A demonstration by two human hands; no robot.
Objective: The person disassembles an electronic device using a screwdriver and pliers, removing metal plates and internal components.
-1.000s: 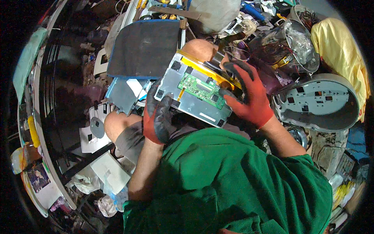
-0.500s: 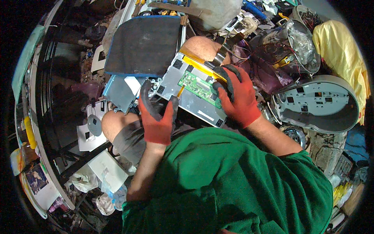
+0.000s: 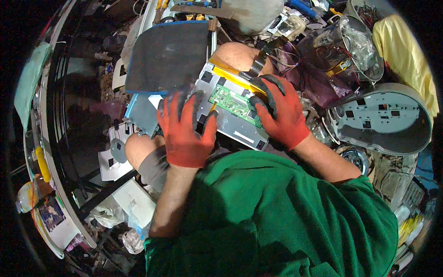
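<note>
A flat silver display panel lies tilted across my lap, with a green circuit board and yellow tape on its back. My right hand, in a red and black glove, grips the panel's right side, its thumb over the end of the board. At the opposite side my left hand, gloved alike, is open with fingers spread, the nearest ones by the panel's left edge; its fingertips are slightly blurred. Beyond the left fingers lies a bluish metal plate, partly hidden.
A dark mat with a blue border lies ahead of my lap. On the right are a grey plastic housing, a clear bucket of scrap and yellow cloth. White plastic pieces lie at lower left.
My left hand has turned from a sideways, thumb-apart pose to back-up with fingers spread, covering the small metal parts beside the panel. My right hand keeps its hold.
</note>
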